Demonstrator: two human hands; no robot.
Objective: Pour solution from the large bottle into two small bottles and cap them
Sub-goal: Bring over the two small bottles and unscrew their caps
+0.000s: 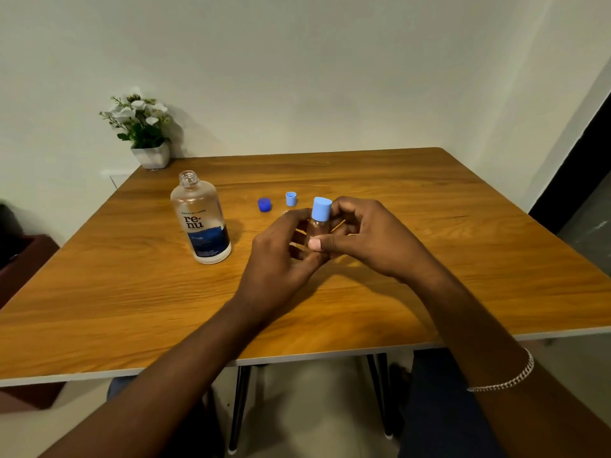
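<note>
Both hands meet over the middle of the table (429, 226), and I see them closed round one small bottle (317, 230), clear and held upright just above the wood. The left hand (281, 249) curls its fingers in against the bottle's lower left side. The right hand (370, 239) wraps it from the right, thumb laid across the front of the body, fingers bent behind the neck. A light blue cap (321, 208) sits on top of it, slightly tilted; I cannot tell whether it is screwed fully down.

The large bottle (201, 223) stands upright to the left of the hands, mouth open, blue label facing me. Its liquid level is hard to read from here.

Two caps lie loose beyond the hands: a dark blue cap (264, 204) and, just right of it, a loose light blue cap (291, 199) with its opening up.

A potted plant (145, 130) with white flowers stands at the far left corner. A chain bracelet (509, 378) is on the right wrist.
</note>
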